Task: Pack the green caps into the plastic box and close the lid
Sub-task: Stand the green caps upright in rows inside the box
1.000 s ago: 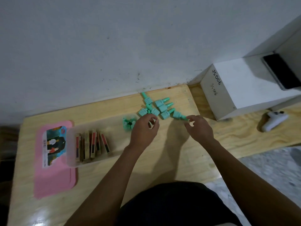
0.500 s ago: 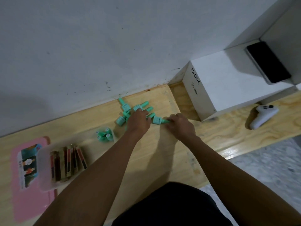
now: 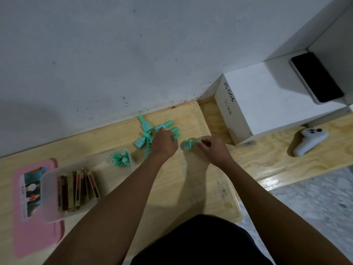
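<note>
**Both hands now on the loose caps**

While the left hand (image 3: 164, 142) has moved from the table's open middle onto the pile of green caps (image 3: 147, 131) by the wall, its fingers curl down over several of them; how many it actually grips cannot be told. The right hand (image 3: 212, 148) is closed on one cap (image 3: 188, 144), pulled slightly clear of the pile. A few caps (image 3: 120, 159) already stand upright at the near end of the clear plastic box (image 3: 49, 188), beside a row of dark packets (image 3: 78, 188). The pink lid (image 3: 38, 236) lies under the box, still off. Judging by this, another load is about to be carried leftward.
</note>
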